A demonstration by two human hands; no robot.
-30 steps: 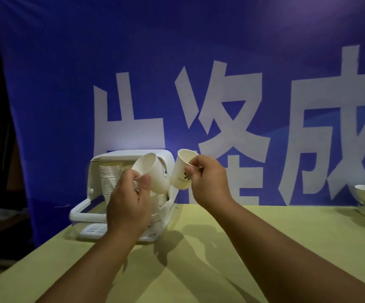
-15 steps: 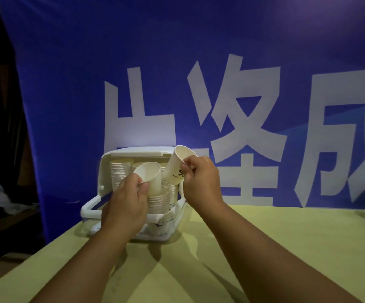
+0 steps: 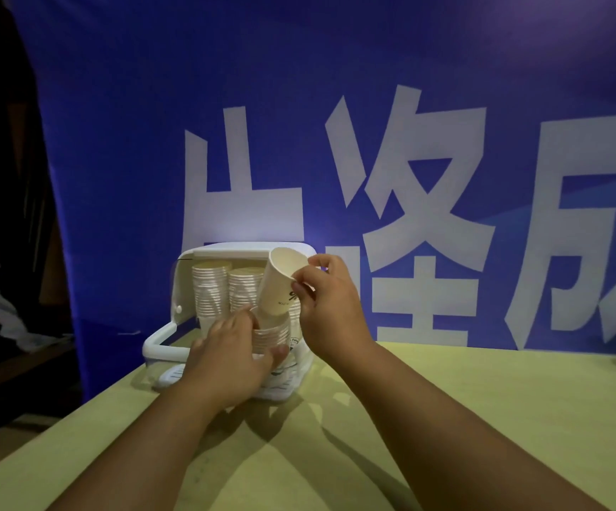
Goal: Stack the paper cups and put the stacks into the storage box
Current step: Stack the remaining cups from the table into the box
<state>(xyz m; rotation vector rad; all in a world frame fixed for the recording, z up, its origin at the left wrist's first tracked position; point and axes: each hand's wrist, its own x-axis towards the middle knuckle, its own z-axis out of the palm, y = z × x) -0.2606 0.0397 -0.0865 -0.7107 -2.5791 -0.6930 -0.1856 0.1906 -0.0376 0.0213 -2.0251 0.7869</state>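
A white storage box [image 3: 162,341] with a raised lid stands at the table's far left edge. Inside it stand tall stacks of paper cups [image 3: 210,289]. My right hand [image 3: 330,307] pinches one white paper cup [image 3: 280,282] by its side, tilted, its base at the mouth of a shorter front stack [image 3: 271,335]. My left hand [image 3: 232,354] grips that front stack from the left, thumb and fingers curled around it. The lower part of the stack is hidden behind my left hand.
A yellow-green table [image 3: 446,418] spreads in front of me and to the right. A blue banner with big white characters [image 3: 409,178] hangs right behind the box. The table's left edge drops off to a dark floor area [image 3: 11,363].
My left hand has set its cup down onto the front stack in the box and now holds that stack. My right hand has brought its cup left and down over that stack.
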